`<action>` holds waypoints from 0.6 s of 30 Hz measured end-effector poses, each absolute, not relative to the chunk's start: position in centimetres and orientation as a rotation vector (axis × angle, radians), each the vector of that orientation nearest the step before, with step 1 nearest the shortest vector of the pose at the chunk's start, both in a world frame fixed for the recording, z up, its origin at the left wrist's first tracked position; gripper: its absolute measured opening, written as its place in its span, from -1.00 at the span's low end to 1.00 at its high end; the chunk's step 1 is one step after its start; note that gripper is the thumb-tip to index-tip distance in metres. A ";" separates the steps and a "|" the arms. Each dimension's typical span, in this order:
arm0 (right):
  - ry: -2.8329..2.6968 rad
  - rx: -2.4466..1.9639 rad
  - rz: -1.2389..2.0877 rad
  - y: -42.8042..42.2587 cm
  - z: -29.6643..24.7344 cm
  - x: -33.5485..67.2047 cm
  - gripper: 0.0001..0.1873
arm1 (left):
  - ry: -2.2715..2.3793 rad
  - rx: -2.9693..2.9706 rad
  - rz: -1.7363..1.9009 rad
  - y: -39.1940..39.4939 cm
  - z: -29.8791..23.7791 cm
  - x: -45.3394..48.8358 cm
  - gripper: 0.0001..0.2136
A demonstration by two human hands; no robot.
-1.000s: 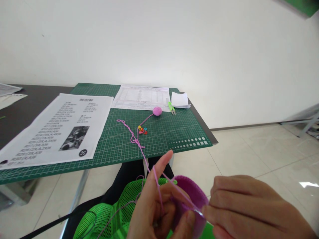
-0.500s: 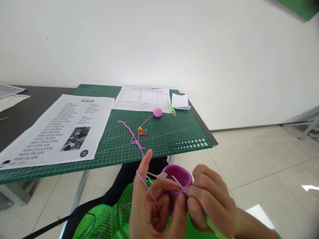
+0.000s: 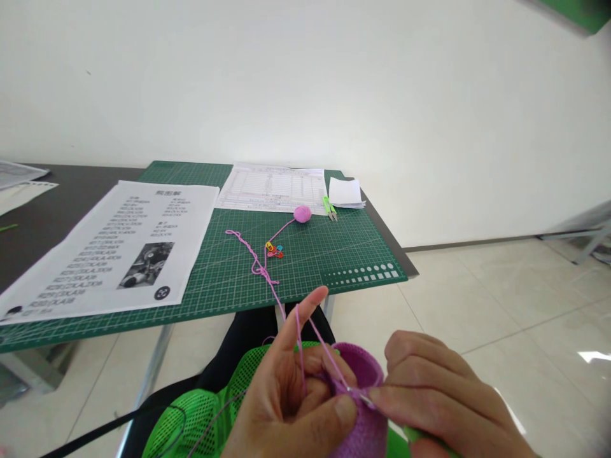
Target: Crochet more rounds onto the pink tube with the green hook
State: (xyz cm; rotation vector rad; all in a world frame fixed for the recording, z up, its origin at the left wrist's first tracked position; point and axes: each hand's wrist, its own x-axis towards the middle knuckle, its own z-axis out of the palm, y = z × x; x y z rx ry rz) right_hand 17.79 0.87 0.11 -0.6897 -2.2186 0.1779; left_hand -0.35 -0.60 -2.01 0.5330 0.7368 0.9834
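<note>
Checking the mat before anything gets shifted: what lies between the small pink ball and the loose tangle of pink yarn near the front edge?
In the head view, a cluster of coloured stitch markers lies on the green cutting mat between the pink ball and the yarn tangle.

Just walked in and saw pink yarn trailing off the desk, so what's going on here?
A person is crocheting. The left hand pinches a small purple crocheted cup-shaped piece, its raised forefinger looped with the thin pink yarn strand. The right hand holds a green-handled crochet hook, its metal tip at the piece's rim. The strand runs up onto the green gridded cutting mat to a little pink yarn ball, beside coloured plastic stitch markers and a printed pattern sheet.
</note>
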 end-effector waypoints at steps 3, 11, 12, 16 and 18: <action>-2.217 -0.719 0.264 0.7 0.7 18.1 -0.74 | 0.780 0.576 1.000 -0.5 -1.8 -0.2 -0.25; -2.191 -0.774 0.324 0.5 1.6 18.1 -0.69 | 0.813 0.610 0.983 -0.4 -1.2 0.4 -0.24; -2.180 -0.772 0.348 0.6 1.6 18.2 -0.69 | 0.823 0.609 0.988 -0.5 -1.2 0.4 -0.24; -2.151 -0.770 0.470 0.5 1.7 18.3 -0.61 | 0.833 0.637 0.971 -0.6 -1.2 0.7 -0.20; -2.109 -0.760 0.494 0.6 1.7 18.2 -0.59 | 0.810 0.657 0.953 -0.6 -1.1 0.7 -0.18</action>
